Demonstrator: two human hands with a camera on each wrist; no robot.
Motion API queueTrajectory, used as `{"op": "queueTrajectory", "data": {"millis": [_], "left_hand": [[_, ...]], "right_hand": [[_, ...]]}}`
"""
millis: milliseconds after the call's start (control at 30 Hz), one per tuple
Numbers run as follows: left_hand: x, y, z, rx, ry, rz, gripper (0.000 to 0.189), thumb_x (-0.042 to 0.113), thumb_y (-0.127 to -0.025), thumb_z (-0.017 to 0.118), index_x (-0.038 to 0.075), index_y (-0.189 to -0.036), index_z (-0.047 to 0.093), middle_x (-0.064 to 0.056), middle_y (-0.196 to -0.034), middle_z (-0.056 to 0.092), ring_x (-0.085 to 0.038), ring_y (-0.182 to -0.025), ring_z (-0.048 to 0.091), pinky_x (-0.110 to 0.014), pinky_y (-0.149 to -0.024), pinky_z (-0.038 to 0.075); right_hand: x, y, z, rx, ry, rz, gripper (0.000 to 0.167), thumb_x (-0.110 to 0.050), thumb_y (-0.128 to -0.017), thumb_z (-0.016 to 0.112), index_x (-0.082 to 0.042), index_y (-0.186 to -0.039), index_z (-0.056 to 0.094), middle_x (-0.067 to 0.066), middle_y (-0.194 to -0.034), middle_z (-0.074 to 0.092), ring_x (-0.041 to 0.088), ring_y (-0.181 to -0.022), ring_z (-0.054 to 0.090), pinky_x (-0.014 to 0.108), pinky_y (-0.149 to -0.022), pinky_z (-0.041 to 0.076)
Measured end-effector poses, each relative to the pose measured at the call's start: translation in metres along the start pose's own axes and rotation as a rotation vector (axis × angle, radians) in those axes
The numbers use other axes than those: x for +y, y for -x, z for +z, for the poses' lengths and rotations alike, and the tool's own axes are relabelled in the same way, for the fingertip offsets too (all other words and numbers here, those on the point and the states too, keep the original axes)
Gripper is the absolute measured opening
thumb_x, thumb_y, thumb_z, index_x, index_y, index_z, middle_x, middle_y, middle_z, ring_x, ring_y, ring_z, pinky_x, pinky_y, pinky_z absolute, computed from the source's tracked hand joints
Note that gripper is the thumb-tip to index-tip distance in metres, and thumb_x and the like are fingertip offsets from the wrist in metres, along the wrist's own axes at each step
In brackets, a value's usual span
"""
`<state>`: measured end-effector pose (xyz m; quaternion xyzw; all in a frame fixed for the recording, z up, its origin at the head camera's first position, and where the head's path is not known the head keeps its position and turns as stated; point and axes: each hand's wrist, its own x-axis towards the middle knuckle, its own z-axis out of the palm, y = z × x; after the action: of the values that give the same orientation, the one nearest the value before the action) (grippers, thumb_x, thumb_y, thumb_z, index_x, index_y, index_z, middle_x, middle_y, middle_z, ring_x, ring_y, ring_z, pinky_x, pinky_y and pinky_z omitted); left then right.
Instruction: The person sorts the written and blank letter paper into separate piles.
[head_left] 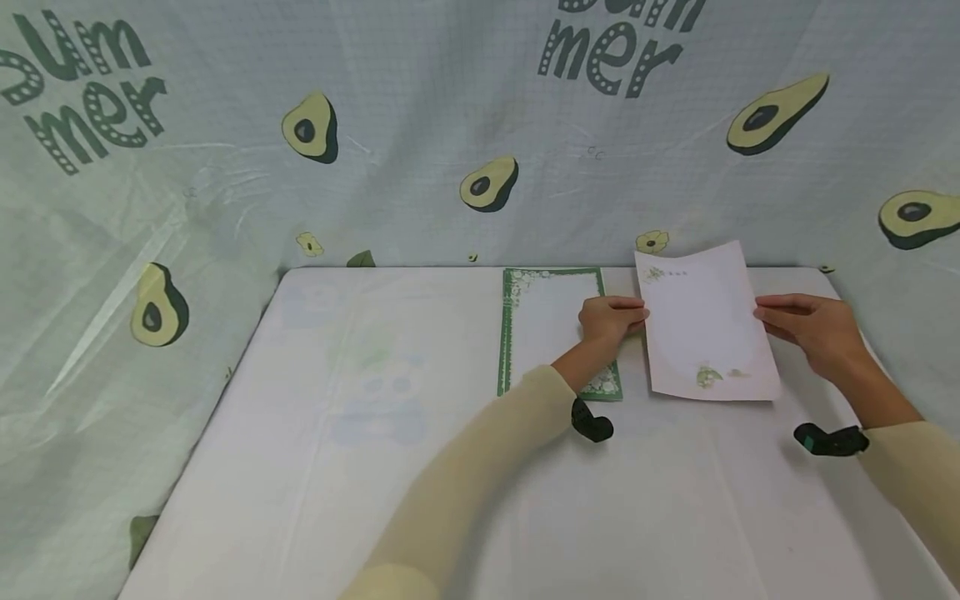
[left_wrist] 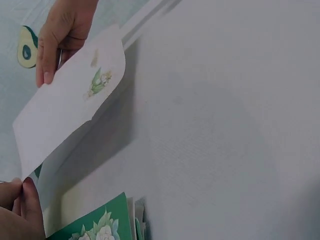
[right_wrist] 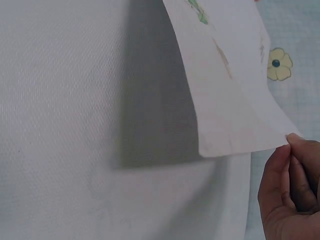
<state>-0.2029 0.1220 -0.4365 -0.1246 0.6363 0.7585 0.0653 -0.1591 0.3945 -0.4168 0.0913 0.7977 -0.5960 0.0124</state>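
Note:
A pale sheet of paper with small floral prints is held above the right part of the white table. My left hand pinches its left edge, and my right hand pinches the right edge. In the left wrist view the sheet is raised off the surface, casting a shadow. The right wrist view shows thumb and fingers of the right hand gripping the border of the sheet. Beneath the left forearm lies a green-bordered floral sheet, partly hidden; the left wrist view shows it atop a stack.
The white table extends left and toward the front. Behind it hangs a pale curtain printed with avocados and lettering, meeting the table's back edge. A dark wrist device sits by the right wrist, another by the left.

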Motion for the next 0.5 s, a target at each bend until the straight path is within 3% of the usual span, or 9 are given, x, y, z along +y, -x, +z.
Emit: {"op": "queueTrajectory", "data": {"millis": [167, 400, 500], "left_hand": [[-0.003, -0.001, -0.001, 0.014, -0.049, -0.006, 0.014, -0.016, -0.077, 0.08, -0.006, -0.088, 0.079, -0.013, -0.081, 0.076, -0.025, -0.076, 0.077, -0.027, -0.064, 0.064], [-0.002, 0.002, 0.002, -0.019, -0.108, -0.042, 0.013, -0.017, -0.078, 0.078, -0.008, -0.087, 0.078, -0.009, -0.076, 0.072, -0.028, -0.076, 0.077, -0.028, -0.064, 0.064], [-0.002, 0.004, 0.005, -0.03, -0.174, -0.049, 0.013, -0.016, -0.078, 0.079, -0.008, -0.088, 0.077, -0.007, -0.074, 0.07, -0.027, -0.075, 0.077, -0.027, -0.064, 0.064]], "right_hand": [[0.008, -0.002, -0.003, -0.026, 0.03, 0.02, 0.014, -0.018, -0.095, 0.074, -0.03, -0.099, 0.078, -0.024, -0.092, 0.071, -0.008, -0.086, 0.068, 0.014, -0.075, 0.059], [0.022, -0.005, -0.006, -0.027, 0.097, 0.05, 0.012, -0.02, -0.098, 0.071, -0.03, -0.102, 0.077, -0.027, -0.091, 0.068, -0.009, -0.085, 0.067, 0.014, -0.075, 0.059], [0.027, -0.007, -0.007, -0.015, 0.159, 0.066, 0.01, -0.026, -0.097, 0.072, -0.025, -0.106, 0.076, -0.028, -0.089, 0.066, -0.009, -0.082, 0.066, 0.013, -0.073, 0.058]]}}
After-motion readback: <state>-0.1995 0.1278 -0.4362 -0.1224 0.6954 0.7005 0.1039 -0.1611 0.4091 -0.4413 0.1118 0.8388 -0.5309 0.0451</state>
